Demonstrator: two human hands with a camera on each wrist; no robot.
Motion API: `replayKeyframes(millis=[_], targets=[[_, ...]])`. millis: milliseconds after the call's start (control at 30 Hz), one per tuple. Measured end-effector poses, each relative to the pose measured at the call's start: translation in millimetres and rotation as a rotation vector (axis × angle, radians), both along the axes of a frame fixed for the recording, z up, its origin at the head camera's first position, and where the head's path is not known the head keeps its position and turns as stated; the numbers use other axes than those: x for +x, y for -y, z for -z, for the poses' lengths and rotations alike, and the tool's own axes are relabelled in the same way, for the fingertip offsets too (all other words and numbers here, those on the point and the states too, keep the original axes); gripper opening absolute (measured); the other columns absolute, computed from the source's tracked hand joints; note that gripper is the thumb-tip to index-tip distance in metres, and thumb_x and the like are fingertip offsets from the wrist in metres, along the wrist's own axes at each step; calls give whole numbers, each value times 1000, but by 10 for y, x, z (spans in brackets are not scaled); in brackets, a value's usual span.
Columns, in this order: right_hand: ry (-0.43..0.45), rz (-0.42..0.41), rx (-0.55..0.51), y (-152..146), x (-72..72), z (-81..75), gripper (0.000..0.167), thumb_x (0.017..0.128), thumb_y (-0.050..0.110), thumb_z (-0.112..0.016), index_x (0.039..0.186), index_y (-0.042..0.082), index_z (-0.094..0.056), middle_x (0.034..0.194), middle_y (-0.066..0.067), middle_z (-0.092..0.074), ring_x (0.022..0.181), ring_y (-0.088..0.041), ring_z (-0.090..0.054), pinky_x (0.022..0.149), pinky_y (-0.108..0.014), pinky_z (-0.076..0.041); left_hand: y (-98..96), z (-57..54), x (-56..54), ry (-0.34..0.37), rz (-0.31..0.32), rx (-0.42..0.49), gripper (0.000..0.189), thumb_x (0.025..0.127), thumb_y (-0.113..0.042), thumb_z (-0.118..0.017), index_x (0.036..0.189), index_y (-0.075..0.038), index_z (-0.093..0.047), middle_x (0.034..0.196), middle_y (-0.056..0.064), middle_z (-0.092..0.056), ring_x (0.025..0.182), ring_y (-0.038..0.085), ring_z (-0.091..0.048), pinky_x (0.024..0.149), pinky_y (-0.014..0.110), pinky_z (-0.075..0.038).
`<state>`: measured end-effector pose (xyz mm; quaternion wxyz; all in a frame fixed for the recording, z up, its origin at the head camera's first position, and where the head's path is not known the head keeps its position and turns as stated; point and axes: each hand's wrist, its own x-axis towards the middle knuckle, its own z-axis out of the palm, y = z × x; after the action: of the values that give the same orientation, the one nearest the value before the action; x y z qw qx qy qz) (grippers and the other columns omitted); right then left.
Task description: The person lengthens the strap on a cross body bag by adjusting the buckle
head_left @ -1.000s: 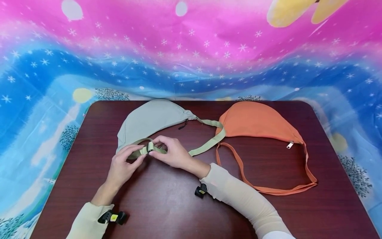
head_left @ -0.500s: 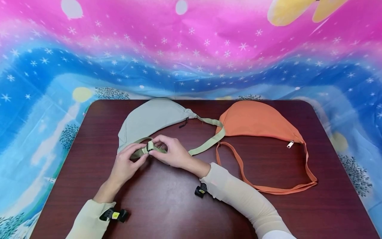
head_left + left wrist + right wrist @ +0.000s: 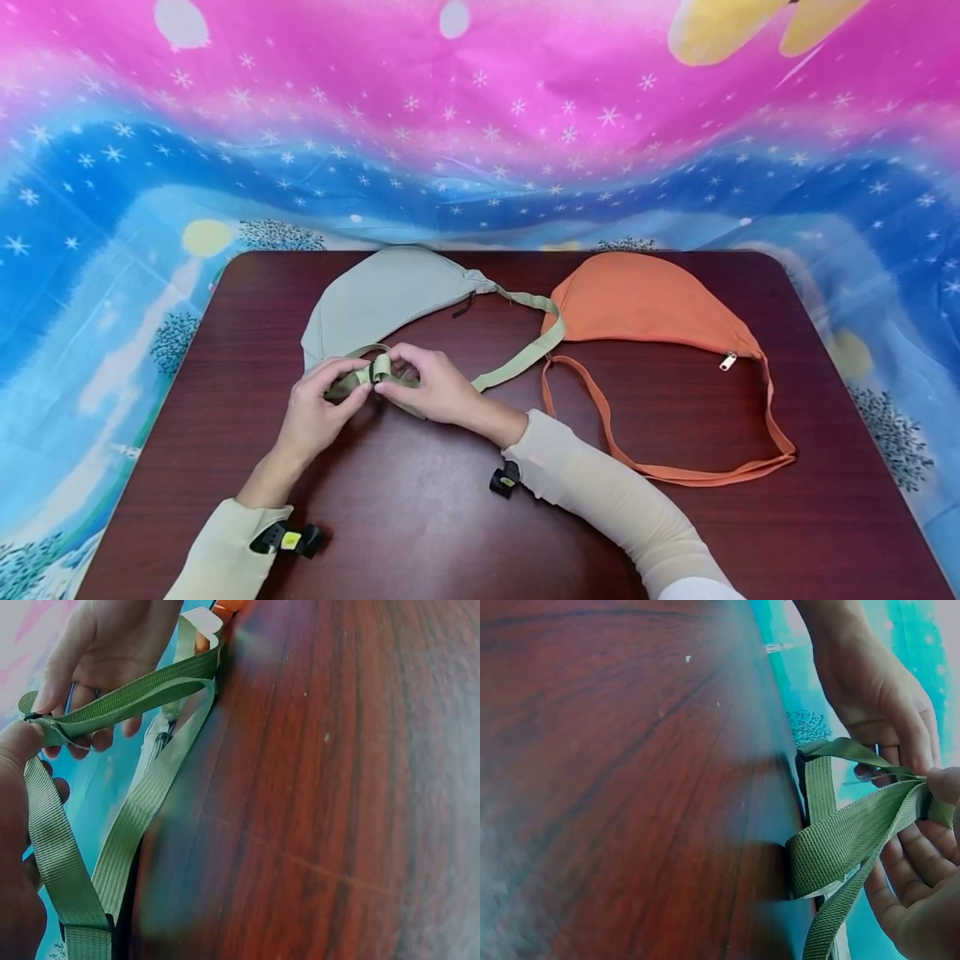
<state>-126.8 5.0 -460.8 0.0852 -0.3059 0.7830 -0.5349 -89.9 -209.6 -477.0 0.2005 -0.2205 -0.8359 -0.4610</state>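
Note:
A pale grey-green crescent bag (image 3: 382,292) lies at the back left of the table, its light green webbing strap (image 3: 525,354) looping toward me. My left hand (image 3: 311,412) pinches the strap between thumb and forefinger, just left of a small dark strap buckle (image 3: 376,372). On the buckle's other side, my right hand (image 3: 438,387) pinches the strap where it folds into a short upright loop. Both wrist views show the webbing (image 3: 142,817) hanging in loops from the fingertips, above the table. Fingers partly hide the buckle.
An orange crescent bag (image 3: 645,300) lies on the right of the dark red wooden table (image 3: 450,517), its orange strap (image 3: 697,479) spread toward the front. The green strap meets that bag's left edge. A patterned cloth (image 3: 480,125) hangs behind the table.
My left hand has shifted slightly right and the grey-green bag has crept a little the same way. More strap shows hanging below my right hand. Both hands keep their pinch.

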Motion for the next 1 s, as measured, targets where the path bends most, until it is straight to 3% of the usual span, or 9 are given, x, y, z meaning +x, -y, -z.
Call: replayKeyframes(millis=[233,433,667,1000], targets=[[-10,9,19,4,9,5,23,95,19,-74,114,8,-66,102,-2,-71,87,-6,-63,81,-24,-52,54,58,31,-5,-32,-19,53,68,9,-89,117,-4,-71,106,10,-71,94,14,-64,87,15,-43],[-23,19,5,10,-1,14,24,95,18,-75,115,7,-66,102,-3,-71,90,-7,-64,82,-21,-51,91,82,51,-16,-81,-46,42,72,8,-87,108,-3,-71,97,9,-71,83,15,-63,81,15,-44],[-24,5,-34,27,0,22,25,94,18,-75,115,6,-67,102,-4,-72,90,-6,-64,83,-21,-52,79,115,36,-54,-56,-46,50,66,8,-89,111,-5,-72,101,10,-71,91,20,-63,89,14,-41],[5,13,-25,7,-7,1,25,95,17,-74,116,5,-67,103,-4,-72,90,-7,-64,83,-21,-52,52,102,27,-35,-49,-59,42,73,7,-86,111,-7,-75,106,8,-71,101,25,-62,97,16,-38]])
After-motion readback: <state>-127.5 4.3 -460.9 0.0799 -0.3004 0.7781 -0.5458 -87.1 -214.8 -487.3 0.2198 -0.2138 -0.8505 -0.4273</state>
